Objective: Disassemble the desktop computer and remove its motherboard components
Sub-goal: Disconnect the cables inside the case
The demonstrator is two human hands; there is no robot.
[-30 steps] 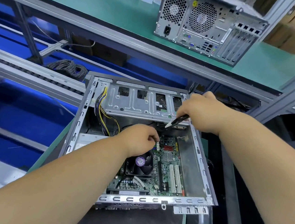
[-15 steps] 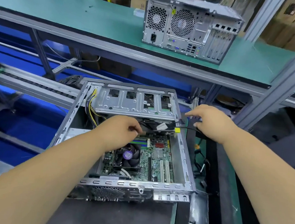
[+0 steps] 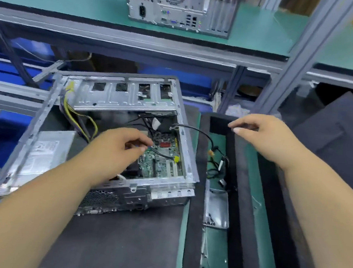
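The open desktop case (image 3: 187, 156) lies on a dark mat, its green motherboard (image 3: 160, 164) showing at the right end. My left hand (image 3: 116, 150) reaches inside and pinches a black cable (image 3: 163, 154) that ends in a yellow connector (image 3: 176, 159) over the board. My right hand (image 3: 262, 137) hovers outside the case to the right, fingers relaxed and holding nothing. Another black cable (image 3: 203, 134) drapes over the case's right wall down to a pile of loose cables (image 3: 219, 165). My left hand hides the fan.
A silver power supply (image 3: 43, 152) and yellow wires (image 3: 70, 111) fill the case's left side, below the drive cage (image 3: 127, 99). A small metal tray (image 3: 216, 210) with screws lies right of the case. A second computer tower (image 3: 182, 6) stands on the green shelf above.
My right hand has let go of the cable it pulled and moved right, away from the case. My left hand has shifted toward the board's right side and now pinches a black cable.
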